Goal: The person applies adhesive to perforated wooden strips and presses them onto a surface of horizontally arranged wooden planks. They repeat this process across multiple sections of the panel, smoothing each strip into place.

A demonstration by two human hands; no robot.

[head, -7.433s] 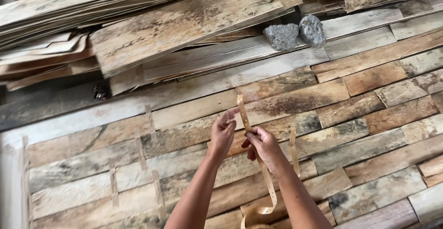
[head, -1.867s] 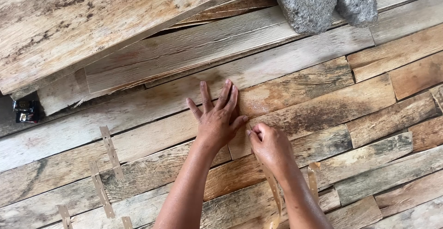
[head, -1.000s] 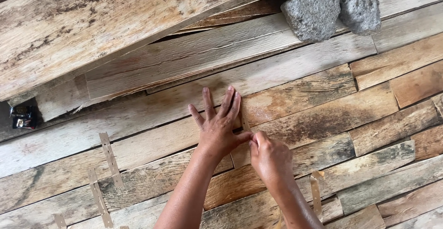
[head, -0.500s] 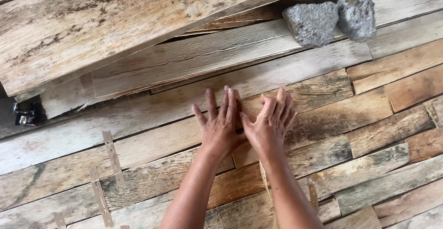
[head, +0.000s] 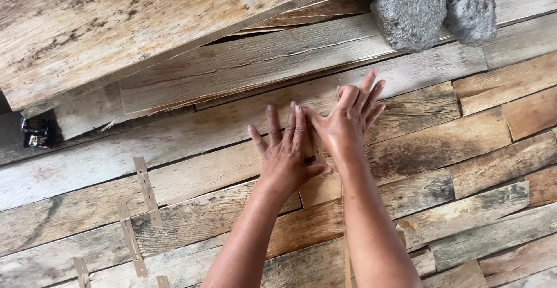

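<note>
Both hands lie flat and spread, left hand (head: 285, 154) and right hand (head: 348, 120) pressing a tape strip (head: 346, 247) onto veneer sheets (head: 191, 178); uneven pressure might wrinkle it.

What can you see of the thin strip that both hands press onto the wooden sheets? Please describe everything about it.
The strip is narrow, thin and light tan, like paper tape or veneer tape. It lies flat across the weathered wood sheets, running from the bottom edge of the picture up toward the fingers. Most of it is hidden under the right hand and its forearm; the left hand lies flat beside it. Its upper end peeks out near the right fingertips. Similar short strips are stuck further left.
</note>
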